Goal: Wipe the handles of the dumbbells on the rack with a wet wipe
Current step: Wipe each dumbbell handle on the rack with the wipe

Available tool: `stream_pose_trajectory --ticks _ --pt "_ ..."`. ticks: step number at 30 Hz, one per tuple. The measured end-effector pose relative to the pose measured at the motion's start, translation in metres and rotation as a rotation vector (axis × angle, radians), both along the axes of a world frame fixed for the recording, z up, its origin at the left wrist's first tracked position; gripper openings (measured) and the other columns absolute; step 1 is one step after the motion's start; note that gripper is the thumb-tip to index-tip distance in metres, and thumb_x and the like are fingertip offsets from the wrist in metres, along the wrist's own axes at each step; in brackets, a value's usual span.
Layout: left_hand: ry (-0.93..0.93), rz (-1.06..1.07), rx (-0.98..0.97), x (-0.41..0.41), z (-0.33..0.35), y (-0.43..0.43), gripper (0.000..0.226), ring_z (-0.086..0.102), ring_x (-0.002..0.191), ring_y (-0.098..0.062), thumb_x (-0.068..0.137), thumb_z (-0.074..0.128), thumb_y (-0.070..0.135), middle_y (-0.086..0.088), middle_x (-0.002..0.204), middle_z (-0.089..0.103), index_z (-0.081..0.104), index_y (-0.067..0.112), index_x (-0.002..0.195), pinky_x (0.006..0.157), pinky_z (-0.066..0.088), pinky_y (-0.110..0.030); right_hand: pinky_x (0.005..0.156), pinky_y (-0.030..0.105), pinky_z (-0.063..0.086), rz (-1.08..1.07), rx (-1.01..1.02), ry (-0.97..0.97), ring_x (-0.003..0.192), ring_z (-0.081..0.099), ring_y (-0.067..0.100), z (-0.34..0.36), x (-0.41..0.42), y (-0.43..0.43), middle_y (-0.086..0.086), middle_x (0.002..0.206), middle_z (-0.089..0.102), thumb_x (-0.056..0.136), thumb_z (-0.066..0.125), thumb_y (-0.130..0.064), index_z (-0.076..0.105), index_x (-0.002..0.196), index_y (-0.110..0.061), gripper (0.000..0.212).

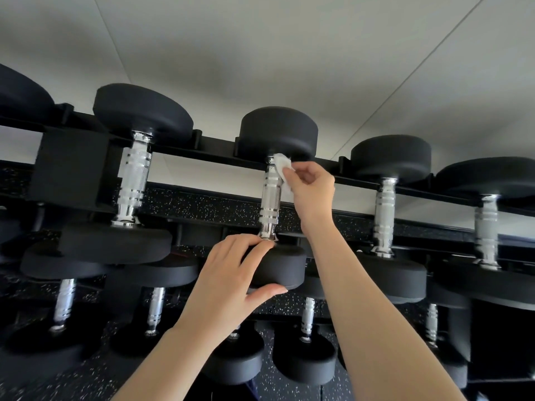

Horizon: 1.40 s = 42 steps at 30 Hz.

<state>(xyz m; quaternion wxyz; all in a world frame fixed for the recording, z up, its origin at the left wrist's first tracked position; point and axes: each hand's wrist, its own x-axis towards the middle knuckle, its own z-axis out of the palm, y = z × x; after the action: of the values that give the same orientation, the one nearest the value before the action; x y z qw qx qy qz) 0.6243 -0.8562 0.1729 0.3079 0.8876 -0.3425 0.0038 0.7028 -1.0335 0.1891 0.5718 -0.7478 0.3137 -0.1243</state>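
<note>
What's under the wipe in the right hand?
The wet wipe, pinched by the right hand, covers the top of the chrome handle; the metal beneath is hidden.

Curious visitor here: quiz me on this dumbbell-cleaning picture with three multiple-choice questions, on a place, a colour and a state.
1. Where on the chrome handle is the wipe?
A) far end, by the upper head
B) middle
C) near end

2. What colour are the dumbbell heads?
A) red
B) black
C) yellow

3. What is the left hand doing?
A) hanging idle
B) holding a bottle
C) gripping the near head of the same dumbbell

Answers:
1 A: the right hand pinches the wipe against the handle's far end.
2 B: every head on the rack is black.
3 C: its fingers and thumb curl round that head.
</note>
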Motion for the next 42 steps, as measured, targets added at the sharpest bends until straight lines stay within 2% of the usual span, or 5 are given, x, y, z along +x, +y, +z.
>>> stream_pose_trajectory --ticks 9,18,24,29,42 --pt "0.0 -0.003 -0.001 0.001 0.0 0.0 0.06 0.048 0.107 -0.017 0.082 0.051 0.06 0.003 0.114 0.051 0.053 0.016 0.123 0.093 0.033 -0.027 0.084 0.039 0.052 0.039 0.296 0.005 0.078 0.061 0.022 -0.013 -0.011 -0.005 0.008 0.078 0.067 0.086 0.064 -0.01 0.058 0.079 -0.013 0.01" --pt "-0.017 -0.003 -0.021 0.001 -0.003 0.0 0.059 0.047 0.108 -0.017 0.083 0.05 0.06 0.004 0.115 0.049 0.051 0.018 0.123 0.094 0.032 -0.028 0.071 0.03 0.052 0.011 0.621 -0.099 0.062 0.058 0.014 -0.021 0.005 -0.008 -0.001 0.063 0.062 0.092 0.054 -0.003 0.046 0.076 -0.014 0.021" --pt "-0.014 -0.005 -0.008 0.001 -0.002 0.0 0.059 0.047 0.108 -0.016 0.083 0.05 0.06 0.004 0.115 0.049 0.053 0.017 0.123 0.094 0.032 -0.028 0.085 0.034 0.051 0.117 0.939 -0.109 0.099 0.06 0.03 -0.035 0.006 -0.01 0.024 0.113 0.057 0.096 0.044 -0.006 0.045 0.092 -0.01 0.006" --pt "-0.011 -0.008 0.0 0.001 0.0 0.001 0.059 0.046 0.109 -0.016 0.083 0.049 0.061 0.004 0.116 0.049 0.054 0.017 0.122 0.096 0.03 -0.027 0.084 0.035 0.055 0.204 0.976 -0.13 0.101 0.065 0.03 -0.039 -0.002 -0.014 0.028 0.121 0.056 0.095 0.043 -0.004 0.04 0.124 -0.009 0.029" --pt "0.002 -0.007 -0.007 0.001 -0.001 0.0 0.059 0.047 0.108 -0.017 0.083 0.05 0.061 0.002 0.115 0.051 0.055 0.016 0.122 0.095 0.033 -0.028 0.087 0.038 0.054 0.353 0.817 -0.008 0.101 0.061 0.035 -0.041 -0.033 -0.023 0.02 0.098 0.067 0.089 0.051 0.004 0.047 0.081 -0.009 0.015"
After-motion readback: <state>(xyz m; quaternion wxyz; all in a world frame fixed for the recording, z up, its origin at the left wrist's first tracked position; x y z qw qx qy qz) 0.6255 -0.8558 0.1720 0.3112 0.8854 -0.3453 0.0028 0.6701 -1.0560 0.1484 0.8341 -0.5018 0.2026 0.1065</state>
